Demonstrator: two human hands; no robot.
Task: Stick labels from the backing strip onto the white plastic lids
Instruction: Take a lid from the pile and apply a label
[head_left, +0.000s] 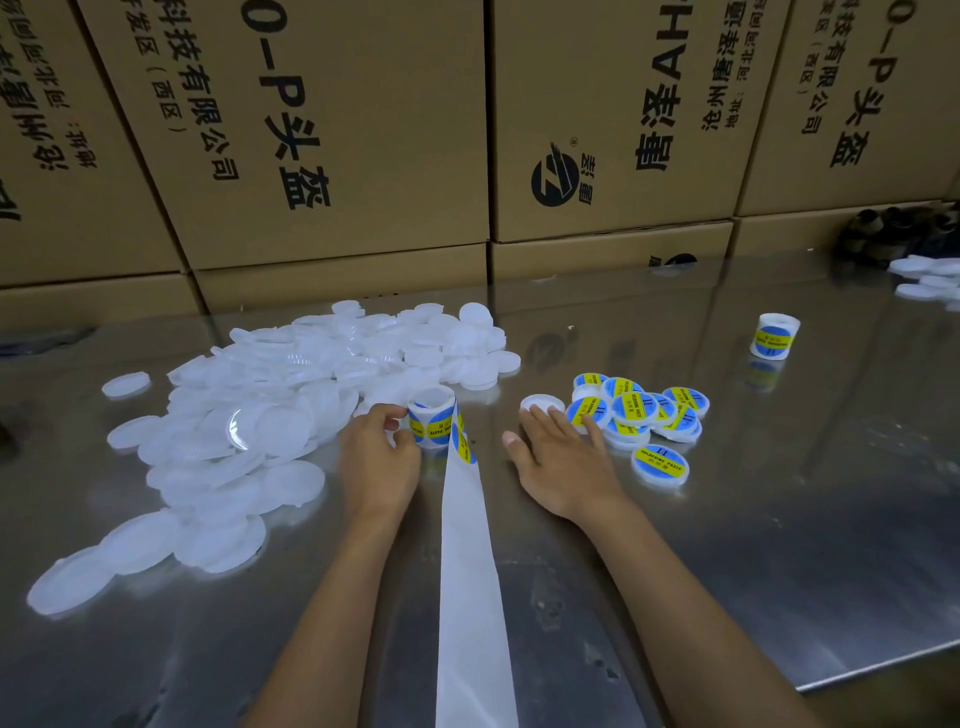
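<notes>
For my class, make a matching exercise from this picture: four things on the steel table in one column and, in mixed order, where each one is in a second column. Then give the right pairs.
Things
1. label roll
2. spare roll
3. labelled lids
4. plain lids

Places
A. big heap to the left of both hands
B. small pile by the right hand's fingers
C. gripped by the left hand
D. standing alone, far right on the table

Pairs: 1-C, 2-D, 3-B, 4-A
</notes>
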